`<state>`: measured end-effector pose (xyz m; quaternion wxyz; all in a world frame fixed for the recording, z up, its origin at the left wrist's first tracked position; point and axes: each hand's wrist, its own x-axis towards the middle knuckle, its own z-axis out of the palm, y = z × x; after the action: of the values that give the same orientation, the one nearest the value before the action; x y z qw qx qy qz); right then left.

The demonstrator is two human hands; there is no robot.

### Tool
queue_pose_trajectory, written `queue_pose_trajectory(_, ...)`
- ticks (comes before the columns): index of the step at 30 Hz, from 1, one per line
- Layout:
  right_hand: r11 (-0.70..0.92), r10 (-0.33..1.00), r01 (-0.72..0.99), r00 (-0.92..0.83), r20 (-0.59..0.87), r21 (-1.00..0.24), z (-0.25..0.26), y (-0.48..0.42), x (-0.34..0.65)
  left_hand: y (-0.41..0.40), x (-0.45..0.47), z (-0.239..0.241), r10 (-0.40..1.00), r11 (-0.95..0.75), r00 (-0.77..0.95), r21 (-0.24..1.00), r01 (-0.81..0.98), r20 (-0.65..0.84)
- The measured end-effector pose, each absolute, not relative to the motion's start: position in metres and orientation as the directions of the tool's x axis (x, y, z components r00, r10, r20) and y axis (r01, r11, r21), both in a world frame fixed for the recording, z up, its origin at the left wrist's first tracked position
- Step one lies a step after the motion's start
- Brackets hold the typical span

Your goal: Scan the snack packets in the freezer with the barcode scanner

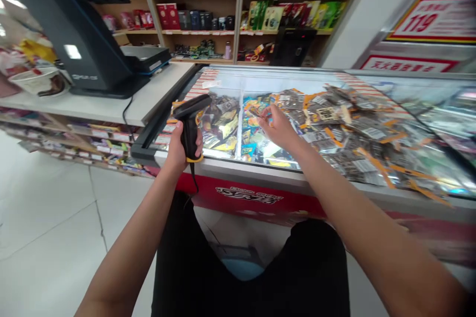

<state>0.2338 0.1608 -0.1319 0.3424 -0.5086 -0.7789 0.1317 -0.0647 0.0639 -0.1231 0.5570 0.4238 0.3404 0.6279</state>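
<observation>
My left hand (178, 146) is wrapped round the grip of a black and yellow barcode scanner (191, 131), held upright over the near left corner of the chest freezer (230, 171). Its cable hangs down from the grip. My right hand (275, 126) is closed in a pinch on a small snack packet (255, 112) above the glass lid. Part of that packet is hidden by my fingers. To the right of this hand, a heap of clear packets (357, 124) with orange edges lies spread over the glass. Colourful packages (226, 124) show through the lid.
A white counter (100, 107) on the left bears a dark checkout terminal (92, 44) and a white paper bowl (40, 81). Stocked shelves (201, 32) stand behind the freezer. My knees are close to its red front. Red and white signs (427, 20) hang at the right.
</observation>
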Motion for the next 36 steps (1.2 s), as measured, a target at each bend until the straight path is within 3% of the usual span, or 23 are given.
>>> queue_pose_trajectory(4,0.562,0.821,0.748,-0.454,0.346,-0.352,-0.132,0.169,0.202,0.06,-0.121,-0.124,0.943,-0.295,-0.251,0.901,-0.318,0.22)
queue_pose_trajectory(9,0.67,0.742,0.679,-0.595,0.31,-0.299,-0.133,0.178,0.141,0.06,-0.155,-0.126,0.913,-0.333,-0.353,0.875,-0.352,0.206)
queue_pose_trajectory(16,0.609,0.788,0.683,-0.58,0.207,-0.403,-0.128,0.17,0.067,0.061,-0.153,-0.126,0.939,-0.319,-0.262,0.841,-0.436,0.221)
queue_pose_trajectory(21,0.644,0.752,0.6,-0.612,0.246,-0.474,-0.117,0.169,0.092,0.057,-0.151,-0.124,0.951,-0.278,-0.237,0.883,-0.379,0.198)
queue_pose_trajectory(23,0.593,0.803,0.683,-0.542,0.249,-0.427,-0.113,0.172,0.123,0.057,-0.144,-0.122,0.958,-0.271,-0.19,0.887,-0.373,0.213)
queue_pose_trajectory(27,0.383,0.897,0.904,-0.314,0.312,-0.191,-0.11,0.181,0.207,0.063,-0.107,-0.115,0.981,-0.189,-0.051,0.869,-0.457,0.186)
queue_pose_trajectory(30,0.23,0.915,0.972,-0.197,0.351,-0.054,-0.111,0.188,0.267,0.072,-0.06,-0.11,0.993,-0.089,0.024,0.847,-0.524,0.119)
queue_pose_trajectory(36,0.211,0.953,0.977,-0.208,0.222,0.013,-0.112,0.193,0.322,0.08,0.022,-0.116,0.96,0.004,0.245,0.866,-0.5,0.138)
